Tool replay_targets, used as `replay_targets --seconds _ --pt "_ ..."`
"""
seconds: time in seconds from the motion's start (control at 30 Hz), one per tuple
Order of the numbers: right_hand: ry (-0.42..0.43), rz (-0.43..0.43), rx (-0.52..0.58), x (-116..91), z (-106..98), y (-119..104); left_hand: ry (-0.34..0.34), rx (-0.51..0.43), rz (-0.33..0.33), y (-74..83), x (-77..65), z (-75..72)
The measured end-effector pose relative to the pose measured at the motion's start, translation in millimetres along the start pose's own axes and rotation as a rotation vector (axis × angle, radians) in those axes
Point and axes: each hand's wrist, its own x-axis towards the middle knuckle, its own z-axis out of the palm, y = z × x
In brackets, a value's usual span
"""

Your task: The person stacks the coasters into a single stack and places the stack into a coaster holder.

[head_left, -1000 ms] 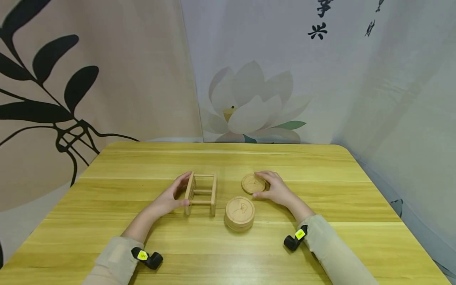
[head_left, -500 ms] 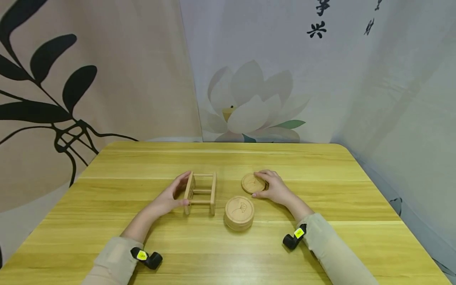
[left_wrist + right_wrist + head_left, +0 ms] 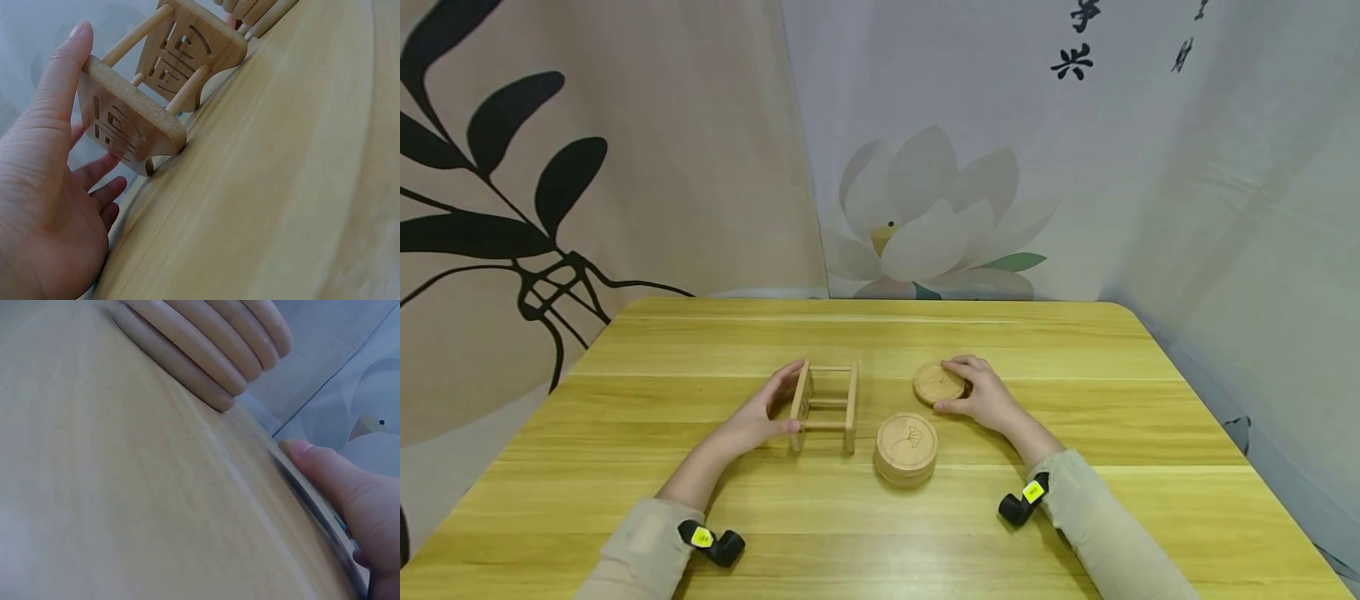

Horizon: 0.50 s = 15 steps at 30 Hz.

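Note:
A small wooden coaster holder (image 3: 852,408), two cut-out end panels joined by dowel rods, stands on the table left of centre. My left hand (image 3: 752,421) holds its left panel (image 3: 125,119), thumb at the near edge and fingertips at the far one. Right of the holder, my right hand (image 3: 988,400) grips a round wooden coaster (image 3: 934,383) by its edge between thumb and fingers. It lies flat or almost so; any gap beneath cannot be made out. Nearer to me is a stack of round coasters (image 3: 906,450), the top one engraved with a ginkgo leaf.
All of this is on a wood-grain table (image 3: 880,533). Behind it hangs a pale cloth backdrop (image 3: 940,208) printed with a lotus and dark leaves. Each sleeve carries a small black wrist camera (image 3: 1024,500).
The right hand and its coaster have shifted very slightly to the right, away from the holder. My left hand, the holder and the stack look unchanged.

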Motion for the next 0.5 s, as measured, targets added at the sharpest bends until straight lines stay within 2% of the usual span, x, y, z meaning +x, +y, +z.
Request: replay_targets --seconds 0.5 --pt "0.075 0.002 0.044 -8.4 -1.1 -7.7 0.002 0.010 -0.001 -1.1 -2.7 0.2"
